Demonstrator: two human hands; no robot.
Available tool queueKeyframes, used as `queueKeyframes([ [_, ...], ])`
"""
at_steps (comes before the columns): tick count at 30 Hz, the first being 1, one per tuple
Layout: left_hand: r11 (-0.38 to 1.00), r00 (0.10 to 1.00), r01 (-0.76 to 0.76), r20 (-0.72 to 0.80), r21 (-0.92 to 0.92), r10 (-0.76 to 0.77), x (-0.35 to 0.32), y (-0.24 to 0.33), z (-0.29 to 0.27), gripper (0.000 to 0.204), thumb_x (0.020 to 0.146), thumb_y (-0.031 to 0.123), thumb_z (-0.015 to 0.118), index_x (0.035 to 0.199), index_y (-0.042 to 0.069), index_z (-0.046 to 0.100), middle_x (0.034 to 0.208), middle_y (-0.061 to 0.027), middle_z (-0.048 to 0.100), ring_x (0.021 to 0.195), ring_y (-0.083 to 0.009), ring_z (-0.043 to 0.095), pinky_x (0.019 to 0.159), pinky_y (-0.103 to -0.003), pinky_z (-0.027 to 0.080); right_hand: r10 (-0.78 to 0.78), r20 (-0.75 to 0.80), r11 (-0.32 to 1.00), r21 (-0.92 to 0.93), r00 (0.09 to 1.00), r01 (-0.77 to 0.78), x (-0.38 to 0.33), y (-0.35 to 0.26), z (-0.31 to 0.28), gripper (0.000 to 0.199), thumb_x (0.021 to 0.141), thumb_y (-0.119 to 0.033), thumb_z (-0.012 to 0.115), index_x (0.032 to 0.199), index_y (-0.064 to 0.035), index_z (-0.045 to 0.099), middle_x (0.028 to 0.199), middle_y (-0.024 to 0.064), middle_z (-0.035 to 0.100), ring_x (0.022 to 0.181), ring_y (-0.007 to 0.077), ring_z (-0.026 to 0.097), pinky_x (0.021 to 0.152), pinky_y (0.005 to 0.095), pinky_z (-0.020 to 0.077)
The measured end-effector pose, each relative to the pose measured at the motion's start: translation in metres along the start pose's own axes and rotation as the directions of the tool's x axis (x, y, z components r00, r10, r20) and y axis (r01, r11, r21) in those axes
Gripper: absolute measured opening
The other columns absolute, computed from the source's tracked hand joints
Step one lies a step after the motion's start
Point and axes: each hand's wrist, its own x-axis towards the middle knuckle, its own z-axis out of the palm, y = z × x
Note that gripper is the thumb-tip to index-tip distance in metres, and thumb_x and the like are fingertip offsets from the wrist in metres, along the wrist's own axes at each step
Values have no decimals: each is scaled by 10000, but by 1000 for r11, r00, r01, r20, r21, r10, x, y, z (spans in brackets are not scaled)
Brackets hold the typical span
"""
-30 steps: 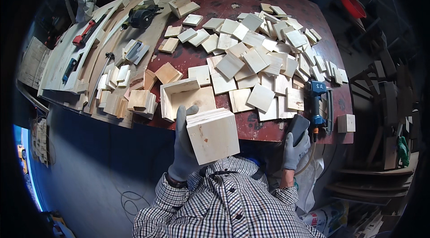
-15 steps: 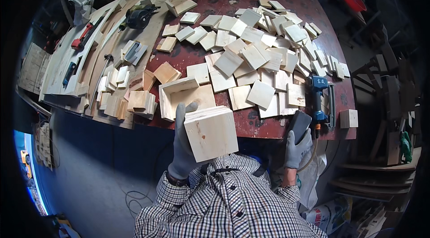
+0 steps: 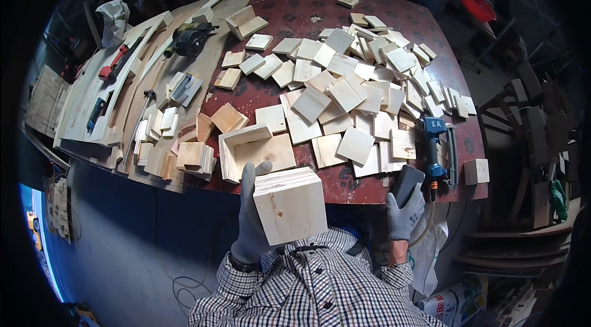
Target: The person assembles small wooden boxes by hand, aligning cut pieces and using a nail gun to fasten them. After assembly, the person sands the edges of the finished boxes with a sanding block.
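Observation:
A thick stack of square wooden boards (image 3: 289,213) is held upright in front of my chest by my gloved left hand (image 3: 249,222). The thumb lies at its top edge and the other fingers are mostly hidden. Just beyond it, an open-sided wooden box (image 3: 278,149) rests at the table's near edge. My gloved right hand (image 3: 405,215) grips a dark grey rectangular block (image 3: 408,184) at that edge, with fingers around its lower end. Beside the block stands a blue nail gun (image 3: 434,148) with a hose.
Loose square wooden boards (image 3: 345,93) cover much of the red table (image 3: 283,4). At left, long planks carry a red tool (image 3: 114,65), a dark power tool (image 3: 191,39), a hammer (image 3: 148,94) and small wood pieces. A wooden block (image 3: 476,171) sits at the right corner.
The whole view has shifted, so the table appears lower. The stack in my left hand has come slightly nearer my body. My right hand and its block have moved slightly left.

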Motion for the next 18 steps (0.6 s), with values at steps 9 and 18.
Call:
queueKeyframes([
  [9,940,982,122,-98,-319,-161,0,19,10,1336,787,281,963,1673,-63,24,1644,-249,356,1438,-345,532,1183,-447,472,89,-7,978,189,996,-86,6,5,-3,890,857,-344,808,1591,-3,436,1403,273,569,1281,434,540,1108,517,427],
  [18,992,996,-93,18,90,92,2,17,0,1246,879,319,889,1667,-81,9,1664,-270,333,1475,-345,499,1220,-451,430,304,87,759,579,949,-296,2,-5,-27,793,919,-274,784,1563,61,463,1501,237,558,1351,339,561,1151,413,433],
])
